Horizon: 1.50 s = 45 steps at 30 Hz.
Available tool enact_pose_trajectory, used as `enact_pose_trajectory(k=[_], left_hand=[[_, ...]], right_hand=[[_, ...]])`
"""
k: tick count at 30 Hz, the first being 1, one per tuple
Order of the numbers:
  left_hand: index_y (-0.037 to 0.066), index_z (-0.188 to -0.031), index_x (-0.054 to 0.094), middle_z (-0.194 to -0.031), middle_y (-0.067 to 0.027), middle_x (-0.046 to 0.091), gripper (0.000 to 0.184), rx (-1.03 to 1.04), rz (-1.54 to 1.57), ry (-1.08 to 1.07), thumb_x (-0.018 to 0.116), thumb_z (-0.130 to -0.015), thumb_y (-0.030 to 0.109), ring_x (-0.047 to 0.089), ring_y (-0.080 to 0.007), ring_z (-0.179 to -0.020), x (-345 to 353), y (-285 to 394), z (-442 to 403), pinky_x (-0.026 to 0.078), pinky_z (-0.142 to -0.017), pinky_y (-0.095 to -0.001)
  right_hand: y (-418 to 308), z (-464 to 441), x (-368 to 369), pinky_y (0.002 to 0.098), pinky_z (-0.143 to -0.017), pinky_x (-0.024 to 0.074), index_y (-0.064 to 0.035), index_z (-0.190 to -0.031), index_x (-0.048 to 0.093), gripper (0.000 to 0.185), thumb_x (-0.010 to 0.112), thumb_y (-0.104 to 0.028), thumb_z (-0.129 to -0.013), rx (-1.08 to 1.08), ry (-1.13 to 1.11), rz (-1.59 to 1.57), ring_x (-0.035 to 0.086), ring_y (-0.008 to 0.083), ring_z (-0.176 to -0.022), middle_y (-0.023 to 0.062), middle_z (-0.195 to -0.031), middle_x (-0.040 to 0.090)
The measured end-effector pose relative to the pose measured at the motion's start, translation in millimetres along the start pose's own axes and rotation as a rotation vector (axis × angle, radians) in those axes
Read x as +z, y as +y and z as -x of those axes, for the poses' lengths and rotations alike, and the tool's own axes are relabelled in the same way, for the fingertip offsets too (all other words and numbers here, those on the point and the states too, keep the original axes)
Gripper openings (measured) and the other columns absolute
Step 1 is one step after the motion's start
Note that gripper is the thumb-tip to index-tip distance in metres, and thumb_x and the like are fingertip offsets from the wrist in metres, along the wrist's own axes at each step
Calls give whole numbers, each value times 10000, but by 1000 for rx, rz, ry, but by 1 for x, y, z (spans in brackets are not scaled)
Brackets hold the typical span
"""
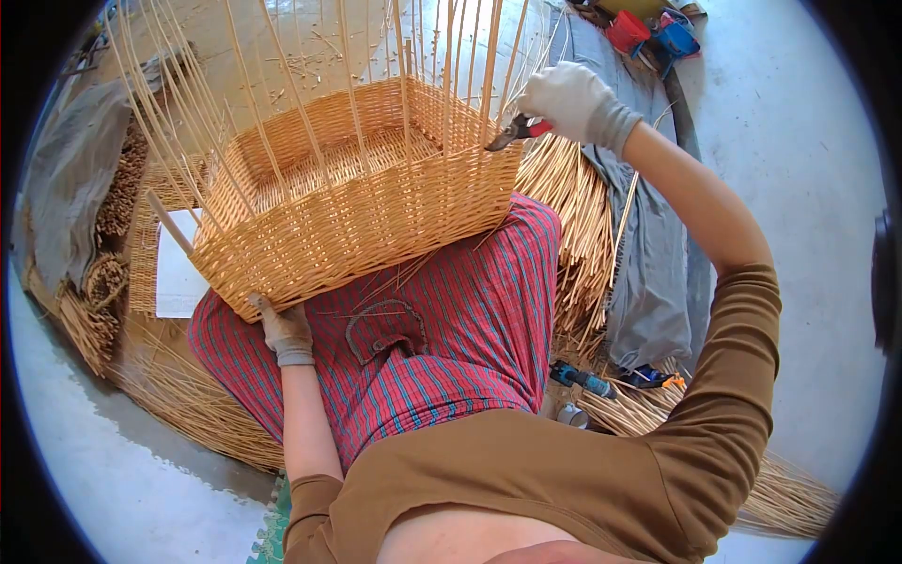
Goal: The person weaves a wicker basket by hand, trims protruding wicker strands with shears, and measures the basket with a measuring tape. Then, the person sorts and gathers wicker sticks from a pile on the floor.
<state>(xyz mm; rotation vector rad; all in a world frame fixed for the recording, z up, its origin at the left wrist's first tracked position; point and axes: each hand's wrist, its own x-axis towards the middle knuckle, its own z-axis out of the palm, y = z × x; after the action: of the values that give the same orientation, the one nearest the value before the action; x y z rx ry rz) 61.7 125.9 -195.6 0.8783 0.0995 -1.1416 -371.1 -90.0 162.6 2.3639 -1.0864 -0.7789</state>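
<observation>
A rectangular woven wicker basket (357,226) rests tilted across my lap, with long upright stakes rising from its walls. My gloved left hand (285,331) grips the basket's lower left corner from below, fingers closed on its edge. Above the basket's right corner, my gloved right hand (575,101) is closed round the red handles of a pair of pruning shears (510,133). The dark blades of the shears lie at the rim by the right-hand stakes. Whether the blades touch a stake I cannot tell.
Bundles of willow rods (573,235) lie right of my knees, beside a grey cloth (653,282). A blue power tool (584,378) is near my right hip. More rods (197,404) and a white sheet (178,273) are at the left. Red and blue containers stand top right.
</observation>
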Motion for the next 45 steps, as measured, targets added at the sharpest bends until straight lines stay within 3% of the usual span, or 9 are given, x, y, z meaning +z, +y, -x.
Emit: enact_pose_trajectory(k=[12, 19, 28, 30, 36, 38, 42, 44, 45], left_hand=[[77, -1506, 326, -1487, -131, 414, 942, 12, -144, 32, 740, -821, 573, 455, -324, -1339, 8, 1, 8, 494, -1065, -473], [101, -1519, 317, -1496, -117, 404, 930, -3, -101, 38, 732, -832, 571, 432, -332, -1357, 6, 3, 9, 447, -1107, -491], [140, -1544, 279, -1563, -113, 314, 881, -17, -109, 21, 690, -880, 550, 334, -358, -1422, 1, 3, 6, 373, -1152, -549], [80, -1527, 297, -1542, -120, 356, 1014, 3, -127, 32, 734, -792, 625, 365, -335, -1408, 5, 3, 7, 372, -1171, -500], [133, -1546, 273, -1563, -120, 317, 870, -26, -86, 28, 672, -893, 548, 353, -353, -1414, 14, 5, 14, 373, -1158, -549], [147, -1549, 269, -1538, -119, 364, 842, -27, -76, 60, 676, -907, 507, 386, -359, -1394, 11, 5, 13, 395, -1145, -539], [154, -1531, 303, -1468, -129, 448, 750, -4, -44, -87, 670, -937, 428, 459, -348, -1343, -7, -17, 12, 445, -1094, -518], [129, -1477, 418, -1451, -110, 493, 713, -191, -246, -163, 730, -897, 402, 482, -338, -1320, 5, -46, 38, 435, -1105, -499], [138, -1471, 416, -1447, -123, 487, 669, -331, -219, -261, 725, -905, 319, 495, -345, -1302, 15, -61, 52, 444, -1084, -516]], right_hand=[[40, 46, 90, 384, -981, 420, -246, -1392, 542, 665, 737, -216, -757, 100, 323, 156, 571, 217, -1103, 31, -1110, 583], [48, 33, 111, 349, -911, 476, -281, -1344, 570, 479, 589, -202, -871, -29, 583, 191, 609, 178, -1025, -8, -1063, 600], [58, 39, 140, 394, -901, 444, -244, -1363, 564, 528, 646, -216, -842, 20, 559, 184, 577, 214, -1057, 23, -1074, 594], [54, 39, 135, 382, -902, 447, -247, -1352, 573, 497, 619, -187, -861, 13, 590, 134, 579, 204, -1053, 15, -1074, 592], [48, 29, 129, 363, -860, 467, -304, -1325, 586, 504, 672, -302, -828, -19, 718, 223, 595, 190, -1000, -11, -1052, 589], [44, 33, 117, 345, -803, 485, -274, -1256, 619, 433, 672, -328, -830, 79, 224, 55, 609, 196, -954, -1, -1025, 596], [62, 41, 160, 404, -672, 546, -203, -1074, 662, 253, 712, -257, -833, 87, 667, -389, 671, 279, -754, 68, -858, 679], [40, 35, 193, 375, -635, 542, -137, -1012, 671, 176, 708, -201, -851, 223, 609, -500, 662, 248, -686, 79, -898, 720], [19, 24, 197, 352, -613, 531, -112, -1000, 666, 153, 693, -200, -878, 406, 630, -1154, 642, 205, -656, 70, -905, 719]])
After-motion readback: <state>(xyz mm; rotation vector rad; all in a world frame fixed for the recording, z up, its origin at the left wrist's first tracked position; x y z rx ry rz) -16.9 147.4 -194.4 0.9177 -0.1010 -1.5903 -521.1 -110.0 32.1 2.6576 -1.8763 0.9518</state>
